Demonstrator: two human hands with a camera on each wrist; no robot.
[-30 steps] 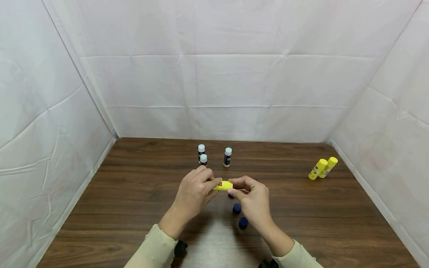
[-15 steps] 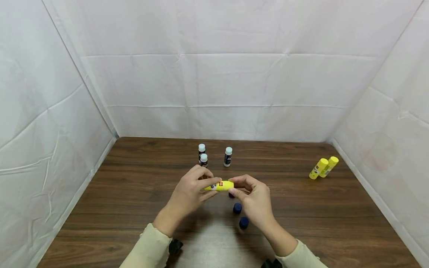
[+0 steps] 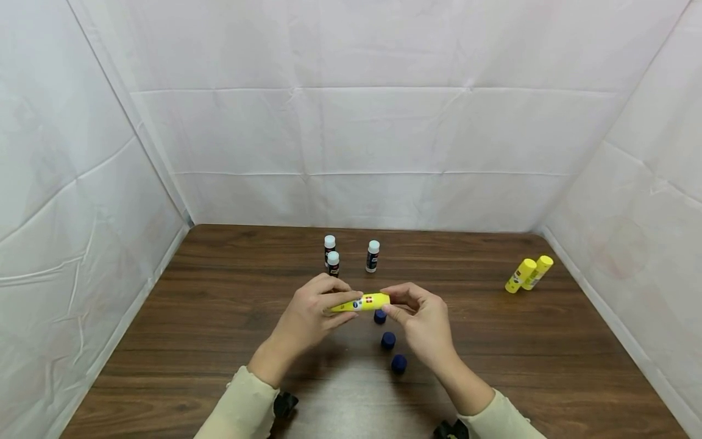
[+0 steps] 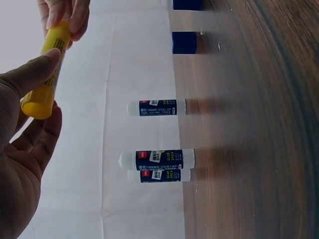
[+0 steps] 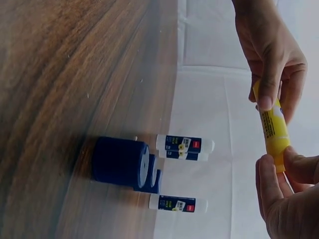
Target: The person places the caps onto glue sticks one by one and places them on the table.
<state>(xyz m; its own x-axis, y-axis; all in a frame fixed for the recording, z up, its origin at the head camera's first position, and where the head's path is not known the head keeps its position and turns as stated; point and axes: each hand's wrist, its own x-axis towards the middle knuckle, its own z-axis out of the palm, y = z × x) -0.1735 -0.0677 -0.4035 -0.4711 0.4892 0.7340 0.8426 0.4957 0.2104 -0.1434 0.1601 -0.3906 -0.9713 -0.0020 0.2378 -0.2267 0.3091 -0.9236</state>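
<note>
Above the middle of the table, a yellow glue stick (image 3: 368, 302) lies nearly level between both hands. My left hand (image 3: 310, 312) grips its left part, thumb and fingers around the body. My right hand (image 3: 421, 317) pinches its right end between thumb and fingertips; that end is partly covered in the right wrist view. Just below the glue stick in the head view, a row of dark blue caps (image 3: 388, 340) stands on the table near the right hand. Behind the hands stand dark-labelled glue sticks with white caps (image 3: 372, 256).
Two more yellow glue sticks (image 3: 517, 277) stand close together at the right back of the brown wooden table (image 3: 230, 305). White cloth walls (image 3: 373, 134) enclose the table at the back and both sides.
The glue stick and right hand have shifted slightly right. The left hand has slid a little left along the body, so more of the yellow label shows between the hands.
</note>
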